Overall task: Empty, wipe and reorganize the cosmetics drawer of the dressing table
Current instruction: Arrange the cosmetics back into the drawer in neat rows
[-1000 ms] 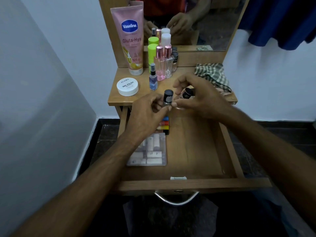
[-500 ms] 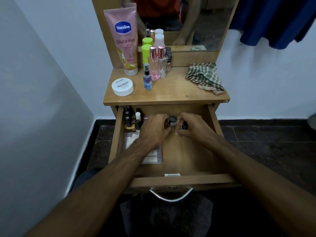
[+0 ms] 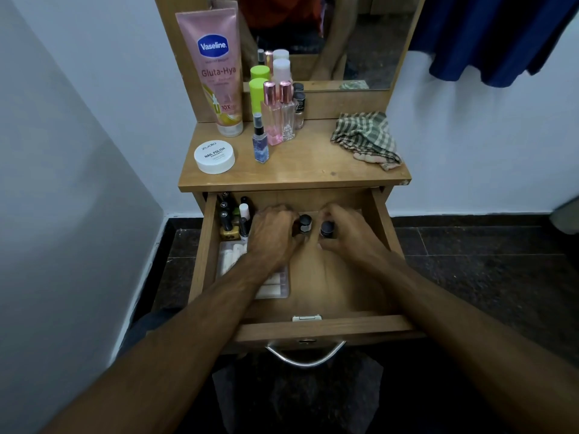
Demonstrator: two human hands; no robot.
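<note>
The wooden drawer (image 3: 313, 327) of the dressing table is pulled out. Both my hands are inside it, near the back. My left hand (image 3: 272, 236) grips a small black-capped bottle (image 3: 305, 223) standing upright. My right hand (image 3: 347, 233) grips a second black-capped bottle (image 3: 326, 229) right beside it. Several nail polish bottles (image 3: 230, 220) stand in the drawer's back left corner. A clear plastic case (image 3: 275, 285) of white items lies under my left forearm, partly hidden.
On the tabletop (image 3: 307, 164) stand a pink Vaseline tube (image 3: 216, 70), a white nail polish remover tub (image 3: 214, 156), a small blue spray bottle (image 3: 260, 142), perfume bottles (image 3: 279, 117) and a checked cloth (image 3: 365, 137). A mirror (image 3: 329, 39) rises behind. Blue fabric (image 3: 501, 36) hangs at the right.
Both hands came down from above the tabletop edge into the drawer, each carrying a black-capped bottle. The bottles now stand low near the drawer's back.
</note>
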